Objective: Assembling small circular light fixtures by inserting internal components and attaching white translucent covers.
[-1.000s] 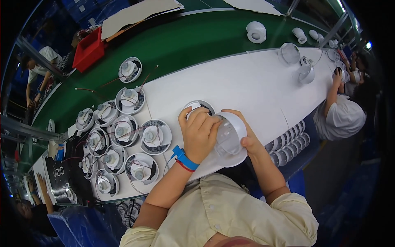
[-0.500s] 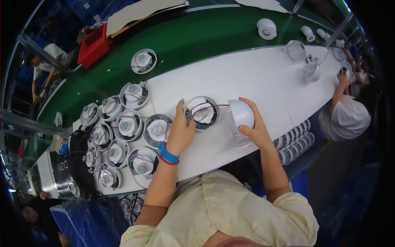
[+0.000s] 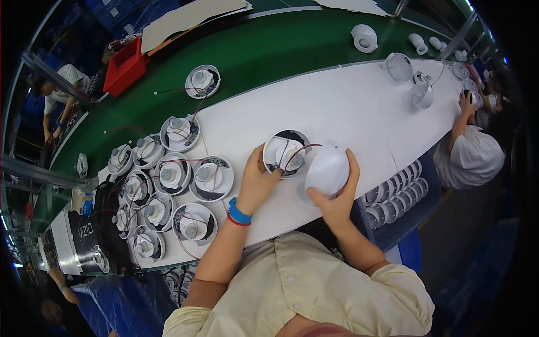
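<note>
My left hand [image 3: 257, 182], with a blue and red wristband, grips the near rim of a round white lamp base [image 3: 286, 153] that lies open side up on the white table [image 3: 337, 106]; red and dark wires show inside it. Just right of the base, my right hand [image 3: 336, 196] holds a white dome-shaped cover [image 3: 327, 168], tilted and touching the table. A red wire runs from the base toward the cover.
Several similar round bases with wires [image 3: 168, 185] crowd the table's left end. A green conveyor belt [image 3: 269, 50] runs behind, with one base [image 3: 202, 81] and white parts [image 3: 365, 38] on it. A red bin [image 3: 124, 66] sits far left. A person in white [image 3: 469, 154] works at right; stacked rings [image 3: 396, 194] lie below the table edge.
The base and the dome cover were held together a second ago; now they are apart, the base lying open on the table under my left hand and the cover in my right hand.
</note>
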The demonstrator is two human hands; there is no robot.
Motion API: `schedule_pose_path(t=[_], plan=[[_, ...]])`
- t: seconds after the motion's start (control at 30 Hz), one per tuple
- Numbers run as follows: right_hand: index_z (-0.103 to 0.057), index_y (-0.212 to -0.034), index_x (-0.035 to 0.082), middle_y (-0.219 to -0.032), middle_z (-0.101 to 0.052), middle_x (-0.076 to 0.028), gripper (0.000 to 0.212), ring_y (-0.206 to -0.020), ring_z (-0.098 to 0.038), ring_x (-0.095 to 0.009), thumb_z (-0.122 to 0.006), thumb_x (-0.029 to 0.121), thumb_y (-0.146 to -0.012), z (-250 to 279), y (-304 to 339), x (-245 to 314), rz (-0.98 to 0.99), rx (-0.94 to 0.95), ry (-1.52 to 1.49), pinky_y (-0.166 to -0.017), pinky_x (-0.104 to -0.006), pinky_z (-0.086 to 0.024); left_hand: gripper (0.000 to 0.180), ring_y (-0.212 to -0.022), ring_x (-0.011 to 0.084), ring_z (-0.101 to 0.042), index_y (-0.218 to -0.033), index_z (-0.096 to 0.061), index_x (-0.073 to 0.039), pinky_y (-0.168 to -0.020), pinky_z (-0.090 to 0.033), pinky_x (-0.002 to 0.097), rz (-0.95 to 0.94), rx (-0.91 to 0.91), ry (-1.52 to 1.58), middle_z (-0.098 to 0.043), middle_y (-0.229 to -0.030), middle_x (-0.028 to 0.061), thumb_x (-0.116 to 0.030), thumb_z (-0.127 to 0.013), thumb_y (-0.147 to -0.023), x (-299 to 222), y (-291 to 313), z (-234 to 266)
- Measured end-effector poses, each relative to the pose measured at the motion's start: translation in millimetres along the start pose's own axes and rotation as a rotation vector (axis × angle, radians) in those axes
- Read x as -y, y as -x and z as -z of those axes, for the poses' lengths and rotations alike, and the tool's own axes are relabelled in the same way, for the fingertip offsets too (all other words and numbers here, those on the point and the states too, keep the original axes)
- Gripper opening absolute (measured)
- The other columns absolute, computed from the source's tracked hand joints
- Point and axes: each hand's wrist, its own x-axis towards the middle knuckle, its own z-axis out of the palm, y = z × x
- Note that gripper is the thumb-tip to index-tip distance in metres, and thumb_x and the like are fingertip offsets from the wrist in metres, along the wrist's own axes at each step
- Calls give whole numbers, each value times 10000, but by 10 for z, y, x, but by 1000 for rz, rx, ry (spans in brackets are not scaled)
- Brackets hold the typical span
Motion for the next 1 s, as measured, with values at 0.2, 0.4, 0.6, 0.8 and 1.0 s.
schedule_pose_path(t=[0.2,0.4,0.6,0.8,1.0], plan=[[-296,-1426,-6,-1337,-367,-182,1009,-1259,-385,-324,-866,178,-615,-240,-130,143,127,30,241,-1057,-428,-338,835,-1133,248,-546,-1470,-239,-32,-969,-476,334,-177,-87,-16,-512,-1187,133,138,-635,-755,-182,107,-362],[-320,-1422,-6,-1353,-376,-197,920,-1256,-396,-342,-812,248,-687,-206,-256,122,122,127,133,-1051,-437,-341,805,-1379,291,-333,-1510,-171,-40,-1120,-314,412,-69,406,334,-307,-1484,138,27,-628,-851,-383,212,-213],[-332,-1422,-6,-1362,-381,-222,864,-1240,-413,-356,-730,389,-764,-395,-17,-67,327,173,105,-1030,-456,-363,681,-1318,273,-425,-1504,-245,-88,-1086,-374,409,-22,162,548,-399,-1447,121,-558,-226,-1012,-382,176,-239],[-350,-1423,8,-1358,-362,-252,843,-1225,-413,-390,-736,388,-777,-459,-41,-17,366,163,154,-1025,-471,-364,696,-1249,274,-500,-1463,-336,-64,-1050,-415,409,159,106,671,-470,-1396,133,-575,-211,-1007,-385,201,-225],[-324,-1452,42,-1362,-416,-188,734,-1248,-430,-312,-625,385,-877,-250,-476,273,-19,565,18,-1061,-414,-340,737,-1232,284,-528,-1407,-415,-64,-1037,-437,432,429,78,810,-535,-1327,139,-632,-210,-985,-532,160,-91]])
